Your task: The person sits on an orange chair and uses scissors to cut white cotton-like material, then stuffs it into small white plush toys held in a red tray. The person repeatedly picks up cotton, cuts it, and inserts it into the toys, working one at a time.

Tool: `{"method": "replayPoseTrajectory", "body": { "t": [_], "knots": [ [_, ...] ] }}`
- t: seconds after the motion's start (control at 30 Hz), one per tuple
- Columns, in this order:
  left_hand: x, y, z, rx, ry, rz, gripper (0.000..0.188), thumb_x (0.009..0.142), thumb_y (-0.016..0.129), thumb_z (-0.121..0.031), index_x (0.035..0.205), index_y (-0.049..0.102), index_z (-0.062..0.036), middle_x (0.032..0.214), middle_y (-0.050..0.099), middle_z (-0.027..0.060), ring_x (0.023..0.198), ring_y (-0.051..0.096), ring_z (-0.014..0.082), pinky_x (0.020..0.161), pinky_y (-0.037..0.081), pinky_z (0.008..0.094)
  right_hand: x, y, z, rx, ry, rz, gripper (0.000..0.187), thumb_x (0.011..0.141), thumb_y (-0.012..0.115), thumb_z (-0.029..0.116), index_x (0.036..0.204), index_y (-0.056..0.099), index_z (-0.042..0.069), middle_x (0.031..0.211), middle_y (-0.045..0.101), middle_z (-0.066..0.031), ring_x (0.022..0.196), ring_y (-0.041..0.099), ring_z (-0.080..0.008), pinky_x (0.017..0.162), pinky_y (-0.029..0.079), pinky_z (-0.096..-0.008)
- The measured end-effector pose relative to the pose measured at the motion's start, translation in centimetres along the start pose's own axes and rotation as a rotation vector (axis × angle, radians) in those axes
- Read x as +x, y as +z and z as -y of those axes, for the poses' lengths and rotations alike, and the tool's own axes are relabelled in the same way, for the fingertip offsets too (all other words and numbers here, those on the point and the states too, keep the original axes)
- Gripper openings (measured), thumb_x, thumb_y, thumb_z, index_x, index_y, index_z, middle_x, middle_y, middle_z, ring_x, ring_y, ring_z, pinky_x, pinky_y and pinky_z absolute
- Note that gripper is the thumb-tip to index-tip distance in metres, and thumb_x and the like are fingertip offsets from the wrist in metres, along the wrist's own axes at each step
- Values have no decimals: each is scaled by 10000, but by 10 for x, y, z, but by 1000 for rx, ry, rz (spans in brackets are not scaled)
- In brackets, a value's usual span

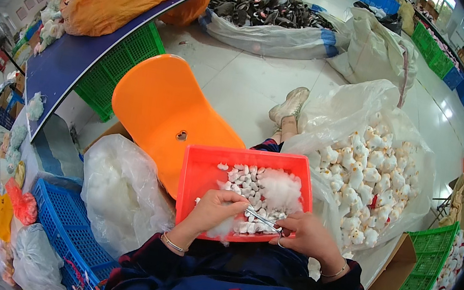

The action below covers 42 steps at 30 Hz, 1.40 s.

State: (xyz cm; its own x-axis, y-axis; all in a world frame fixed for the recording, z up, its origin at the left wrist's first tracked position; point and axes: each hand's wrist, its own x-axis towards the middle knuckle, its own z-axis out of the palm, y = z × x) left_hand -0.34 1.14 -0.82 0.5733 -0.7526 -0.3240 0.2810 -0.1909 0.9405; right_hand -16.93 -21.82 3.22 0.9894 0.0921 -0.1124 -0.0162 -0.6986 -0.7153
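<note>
The right hand (312, 235) has its fingers curled around a thin, shiny metal tool (262, 218). The left hand (215, 207) has its fingers pinched close together by the tool's tip; I cannot tell what is between them. The tool is over the near part of a smooth red tray (195, 172). In the tray are small, smooth, roundish white lumps (247, 184) and soft, puffy fluff (284, 192). On the right, a crinkly see-through bag (314, 118) holds plump white toy shapes (369, 171).
</note>
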Motion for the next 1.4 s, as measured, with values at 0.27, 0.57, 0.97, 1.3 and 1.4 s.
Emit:
{"method": "replayPoseTrajectory", "body": {
  "t": [0.27,0.57,0.97,1.3,1.4],
  "knots": [
    [-2,6,4,-114,23,-35,203,958,747,-144,1079,763,20,906,722,-1,844,632,53,766,514,220,-2,4,14,178,147,37,332,807,853,288,938,716,15,784,675,-160,749,670,-337,680,513,-409],
    [0,10,16,-233,127,-84,136,986,718,-146,1022,718,-14,886,701,-3,792,623,63,722,510,228,-7,30,12,341,199,22,358,845,866,301,967,722,-3,692,614,-64,648,536,-138,612,462,-326],
    [8,20,26,-500,184,-416,154,1039,630,-216,983,673,-79,756,599,-13,689,576,86,612,517,274,-1,32,19,204,223,-51,491,820,860,345,1119,705,-12,983,728,-195,930,717,-326,835,555,-391],
    [9,21,-6,-903,114,-526,191,1066,555,-227,1003,654,-76,752,512,-34,668,489,78,620,466,271,11,19,38,-135,-13,-101,756,645,932,277,1287,619,28,1219,567,-169,1261,487,-393,1067,421,-473],
    [13,14,14,-971,170,-419,193,1071,545,-208,1030,654,-54,800,551,-20,709,523,79,618,471,256,21,26,41,-193,2,-68,690,660,924,288,1246,653,47,1170,596,-145,1214,525,-357,1018,442,-471]
  ]
}}
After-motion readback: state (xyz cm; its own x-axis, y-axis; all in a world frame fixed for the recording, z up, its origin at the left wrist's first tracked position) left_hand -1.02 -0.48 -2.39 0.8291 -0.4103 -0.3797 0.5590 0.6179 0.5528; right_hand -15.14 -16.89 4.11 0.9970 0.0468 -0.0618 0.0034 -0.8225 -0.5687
